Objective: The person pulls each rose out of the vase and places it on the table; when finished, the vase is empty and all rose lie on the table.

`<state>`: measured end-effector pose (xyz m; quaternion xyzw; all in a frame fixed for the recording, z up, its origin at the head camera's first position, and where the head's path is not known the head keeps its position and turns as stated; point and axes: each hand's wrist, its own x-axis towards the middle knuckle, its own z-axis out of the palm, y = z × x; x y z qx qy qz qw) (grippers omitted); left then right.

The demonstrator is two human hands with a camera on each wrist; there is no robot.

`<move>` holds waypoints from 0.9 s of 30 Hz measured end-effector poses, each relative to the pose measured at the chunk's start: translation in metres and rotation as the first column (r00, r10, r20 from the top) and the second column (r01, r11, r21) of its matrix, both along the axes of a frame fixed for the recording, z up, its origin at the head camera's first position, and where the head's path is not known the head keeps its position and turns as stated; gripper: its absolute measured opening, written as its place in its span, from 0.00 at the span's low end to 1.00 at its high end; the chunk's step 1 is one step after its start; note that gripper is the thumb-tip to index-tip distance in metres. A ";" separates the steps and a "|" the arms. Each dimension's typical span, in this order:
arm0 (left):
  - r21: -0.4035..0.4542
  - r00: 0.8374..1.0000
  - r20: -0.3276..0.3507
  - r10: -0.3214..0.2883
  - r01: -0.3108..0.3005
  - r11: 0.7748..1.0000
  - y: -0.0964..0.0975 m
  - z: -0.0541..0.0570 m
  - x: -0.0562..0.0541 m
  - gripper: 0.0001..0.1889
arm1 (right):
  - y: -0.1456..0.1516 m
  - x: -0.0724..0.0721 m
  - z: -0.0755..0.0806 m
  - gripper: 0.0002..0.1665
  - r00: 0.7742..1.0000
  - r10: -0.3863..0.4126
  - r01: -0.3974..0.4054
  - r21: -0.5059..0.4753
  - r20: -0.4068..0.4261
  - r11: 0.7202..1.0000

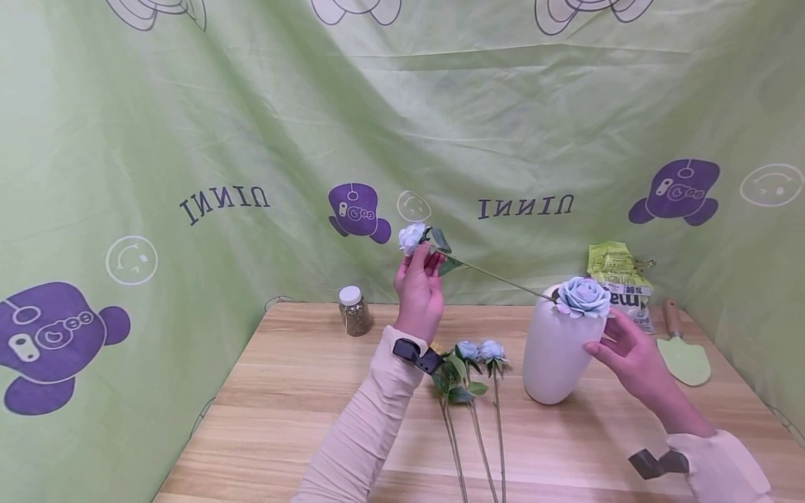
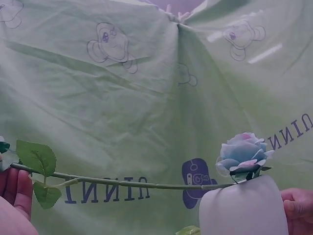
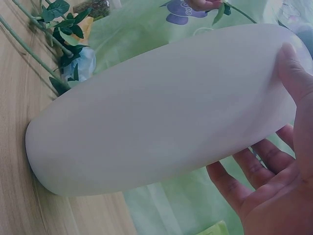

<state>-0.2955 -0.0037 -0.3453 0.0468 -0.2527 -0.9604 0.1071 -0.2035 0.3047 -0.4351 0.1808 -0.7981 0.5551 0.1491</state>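
My left hand [image 1: 423,293] pinches an artificial rose with a pale blue bloom [image 1: 411,238] close below its head. Its long green stem [image 2: 127,183] runs nearly sideways, and the far end reaches the mouth of a white vase [image 1: 552,360]. Another blue rose [image 1: 585,297] stands in that mouth, its bloom just over the rim and its stem hidden inside. On the vase's upper right side, my right hand [image 1: 635,355] grips it, thumb [image 3: 292,66] in front and fingers round the other side. The vase leans slightly, its base at the table.
Several more artificial flowers [image 1: 468,370] lie on the wooden table [image 1: 283,419] between my arms. A small white-capped jar [image 1: 356,318] stands at the back left. Behind the vase are a green bag [image 1: 613,262] and a small trowel [image 1: 684,360]. Green printed cloth [image 1: 402,126] hangs around the table.
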 end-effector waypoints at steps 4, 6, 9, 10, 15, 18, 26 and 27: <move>0.000 1.000 0.019 -0.011 0.011 1.000 -0.003 -0.004 -0.002 0.07 | 0.001 0.000 0.000 0.43 1.000 -0.014 0.014 0.017 0.004 1.000; -0.002 0.999 0.029 -0.022 0.023 1.000 -0.005 -0.006 -0.003 0.06 | 0.000 0.001 0.000 0.42 1.000 -0.020 0.020 0.023 -0.001 1.000; -0.003 0.998 0.053 -0.042 0.042 0.999 -0.010 -0.010 -0.005 0.06 | 0.000 0.000 0.000 0.42 1.000 -0.019 0.019 0.023 -0.010 1.000; -0.005 0.997 0.063 -0.045 0.046 0.999 -0.012 -0.011 -0.005 0.06 | 0.000 0.000 0.000 0.42 1.000 -0.018 0.019 0.024 -0.015 1.000; -0.022 0.996 0.084 -0.035 0.037 0.999 -0.022 -0.014 -0.007 0.05 | -0.001 0.000 0.001 0.43 1.000 -0.002 0.002 -0.002 -0.031 1.000; -0.019 0.996 0.082 -0.027 0.028 0.999 -0.027 -0.014 -0.006 0.04 | -0.002 0.000 0.001 0.43 0.999 -0.002 0.001 -0.009 -0.033 1.000; -0.094 0.995 0.088 -0.056 0.064 0.994 -0.038 -0.020 0.000 0.04 | -0.002 0.000 0.001 0.44 1.000 -0.015 0.015 0.007 -0.020 1.000; -0.110 0.994 0.093 -0.060 0.070 0.992 -0.039 -0.022 0.001 0.04 | -0.002 0.000 0.000 0.44 1.000 -0.014 0.014 0.008 -0.018 1.000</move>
